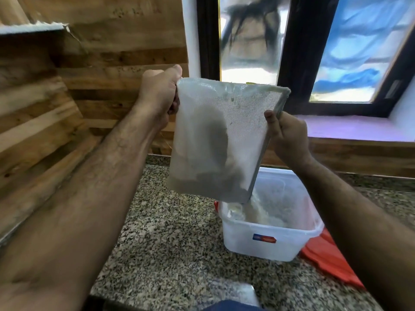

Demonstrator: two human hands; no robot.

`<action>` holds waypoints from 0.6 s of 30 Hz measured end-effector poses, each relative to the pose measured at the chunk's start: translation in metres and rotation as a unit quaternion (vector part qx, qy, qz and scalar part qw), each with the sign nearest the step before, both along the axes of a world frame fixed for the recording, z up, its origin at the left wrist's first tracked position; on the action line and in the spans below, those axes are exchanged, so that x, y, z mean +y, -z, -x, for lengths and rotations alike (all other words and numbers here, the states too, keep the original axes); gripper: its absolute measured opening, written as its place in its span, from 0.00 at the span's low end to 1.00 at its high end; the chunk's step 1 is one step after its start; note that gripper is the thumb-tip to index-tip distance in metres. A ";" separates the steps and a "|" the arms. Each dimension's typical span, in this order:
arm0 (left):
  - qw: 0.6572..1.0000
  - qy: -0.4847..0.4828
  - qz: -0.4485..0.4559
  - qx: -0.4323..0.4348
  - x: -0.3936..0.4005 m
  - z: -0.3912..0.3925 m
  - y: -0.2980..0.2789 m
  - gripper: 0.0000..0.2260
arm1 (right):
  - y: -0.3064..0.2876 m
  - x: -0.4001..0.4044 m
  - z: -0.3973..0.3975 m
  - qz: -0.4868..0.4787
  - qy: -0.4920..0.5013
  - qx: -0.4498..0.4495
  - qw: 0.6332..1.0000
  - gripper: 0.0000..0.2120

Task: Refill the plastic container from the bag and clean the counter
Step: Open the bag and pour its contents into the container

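I find the bag (pixel 215 140) held upended above the container (pixel 269 234), long axis near vertical and leaning, its lower corner over the container's left inner side. My left hand (pixel 160 93) grips the bag's upper left corner; my right hand (pixel 285 133) pinches its right edge, nearer the container. The container stands on the worktop (pixel 161 239), pale contents inside. I judge that pouring continues.

Single head-worn wide-angle view, looking forward and down, close over the counter (pixel 170 232), facing the window (pixel 251 41)
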State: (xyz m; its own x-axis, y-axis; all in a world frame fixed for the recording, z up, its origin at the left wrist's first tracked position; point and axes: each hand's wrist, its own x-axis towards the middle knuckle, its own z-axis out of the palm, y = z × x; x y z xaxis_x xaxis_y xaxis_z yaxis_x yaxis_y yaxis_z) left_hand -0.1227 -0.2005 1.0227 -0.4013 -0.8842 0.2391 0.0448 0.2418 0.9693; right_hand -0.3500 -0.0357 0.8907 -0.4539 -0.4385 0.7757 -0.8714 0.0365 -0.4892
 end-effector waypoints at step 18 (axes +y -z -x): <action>0.989 0.001 0.108 -0.101 0.034 0.054 0.001 0.16 | 0.017 0.055 0.018 0.023 0.123 -0.167 0.978 0.35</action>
State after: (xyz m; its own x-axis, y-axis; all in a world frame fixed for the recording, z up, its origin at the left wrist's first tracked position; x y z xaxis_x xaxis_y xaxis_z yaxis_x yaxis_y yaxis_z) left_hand -0.1762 -0.1667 1.0219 -0.4617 -0.8207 0.3366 -0.1446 0.4441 0.8842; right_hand -0.3681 0.0197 0.8737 -0.7721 -0.2524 0.5832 -0.6310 0.1960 -0.7506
